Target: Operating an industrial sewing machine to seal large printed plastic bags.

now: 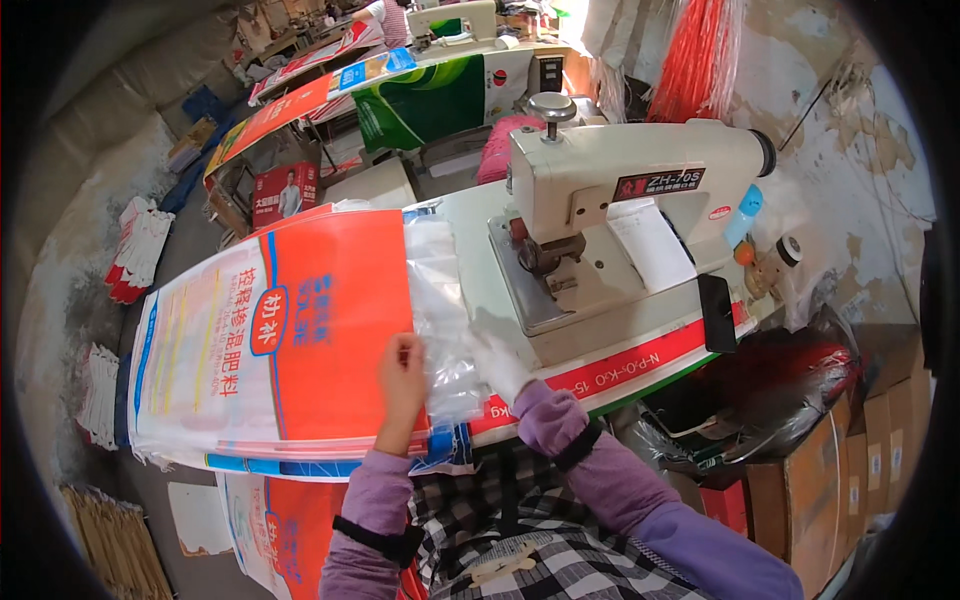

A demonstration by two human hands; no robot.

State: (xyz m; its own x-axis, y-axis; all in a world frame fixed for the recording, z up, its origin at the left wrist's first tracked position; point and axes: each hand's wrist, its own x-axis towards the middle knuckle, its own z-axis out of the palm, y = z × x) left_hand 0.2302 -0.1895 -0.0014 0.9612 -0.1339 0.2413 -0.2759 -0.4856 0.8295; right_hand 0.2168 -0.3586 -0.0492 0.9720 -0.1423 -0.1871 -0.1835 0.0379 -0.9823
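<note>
A stack of orange and white woven plastic sacks [345, 275] lies flat on the left of the sewing table. Clear plastic liner [440, 290] sticks out from the sacks' right edge. Just over that edge, my bare left hand [402, 372] is closed, its fingers curled with nothing visible in them. My right hand [505, 368], in a white glove, is at the liner's right side, and its fingertips are smeared by motion. Whether it grips the film cannot be told. Beyond it stands a cream industrial sewing machine [600, 150], its needle area apart from both hands.
A black phone [716, 313] rests at the table's right edge. Paper [650, 245] and a blue bottle [743, 215] are by the machine. Red strands [697, 60] hang behind. Cardboard boxes [815, 500] stand at lower right; another sewing machine [452, 25] and a person [385, 20] are at the back.
</note>
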